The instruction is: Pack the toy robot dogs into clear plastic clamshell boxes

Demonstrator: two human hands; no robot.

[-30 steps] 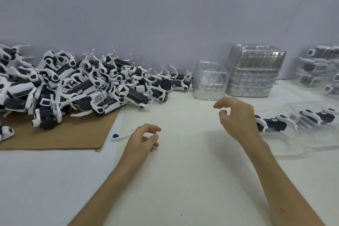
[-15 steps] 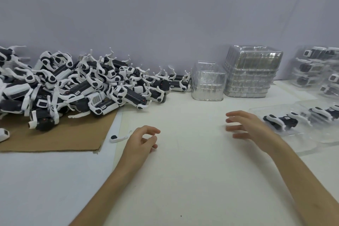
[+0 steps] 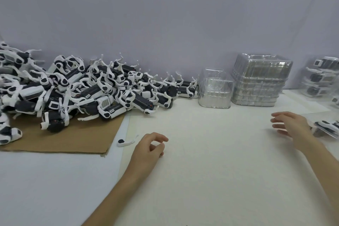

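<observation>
At the far left a heap of black-and-white toy robot dogs [image 3: 88,93] lies tangled, legs in the air. It sits partly on a brown cardboard sheet [image 3: 73,139] and runs back to the grey wall [image 3: 165,14]. None of these dogs is in a box. Just off the sheet's right edge a loose white leg piece [image 3: 126,142] lies on the pale worktop [image 3: 211,180]. Just beside it the left hand [image 3: 148,150] rests on the worktop, its grip loosely curled, thumb and forefinger near each other but pinching nothing.

Further back, near the wall, stands a short stack of clamshell boxes [image 3: 215,90], clear and nested into one another, just beside the last dog of the heap. To its right, just beside it, is a taller stack of clamshell boxes [image 3: 260,80], also nested. No toy shows in either stack.

In front of the taller stack the right hand [image 3: 291,124] hovers low over the worktop, blurred, its grip spread with the fingers straight and pointing left, holding nothing. Behind its wrist, at the frame's right edge, lies a single clamshell box [image 3: 319,133] with one packed dog [image 3: 328,125] inside. Whether the hand touches that box cannot be told. At the far right by the wall stand stacked filled boxes [image 3: 321,77], each with a dog inside.
</observation>
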